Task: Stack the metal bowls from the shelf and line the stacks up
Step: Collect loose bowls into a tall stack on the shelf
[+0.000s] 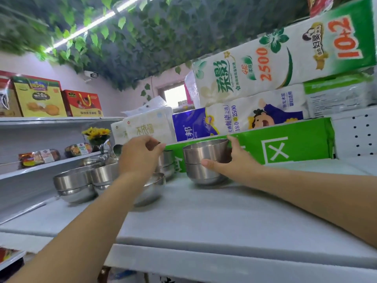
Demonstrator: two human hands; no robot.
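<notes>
Several metal bowls stand on a white shelf (204,217). My right hand (232,160) grips the top bowl (204,153) of a two-bowl stack (204,174), thumb in front, fingers at its back rim. My left hand (140,154) is closed on the rim of a bowl in a stack (166,162) behind it; that bowl is mostly hidden. A single bowl (151,188) sits under my left wrist. Two more stacks (73,184) (102,176) stand to the left.
Packs of tissue paper (255,119) lie piled at the back, with a green pack (285,146) right behind the bowls. Yellow flowers (98,135) and packaged food (38,157) occupy the left shelves. A perforated white panel (357,135) closes the right side.
</notes>
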